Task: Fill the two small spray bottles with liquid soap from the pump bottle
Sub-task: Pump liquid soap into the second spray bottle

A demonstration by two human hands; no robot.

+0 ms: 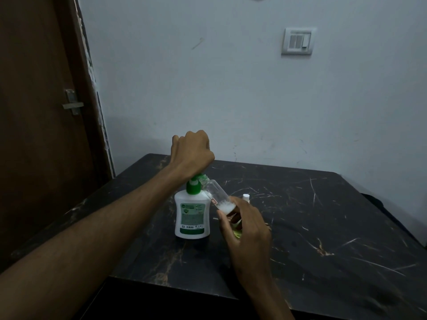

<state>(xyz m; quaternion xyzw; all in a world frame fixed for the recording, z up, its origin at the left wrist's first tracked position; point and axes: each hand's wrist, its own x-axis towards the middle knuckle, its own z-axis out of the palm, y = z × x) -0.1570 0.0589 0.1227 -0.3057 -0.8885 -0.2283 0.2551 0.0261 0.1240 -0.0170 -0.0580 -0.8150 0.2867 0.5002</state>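
Head view: the left hand (193, 153), fingers curled into a fist, presses down on the green pump top of the white pump bottle (192, 215), which stands upright on the dark marble-patterned table (323, 239). The right hand (245, 229) grips a small clear spray bottle (218, 197), tilted with its open mouth at the pump spout; white soap lies in its lower end. A white cap (246, 196) shows just beyond the right hand.

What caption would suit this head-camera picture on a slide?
Left hand presses the pump bottle while the right hand tilts a small clear bottle to its nozzle.
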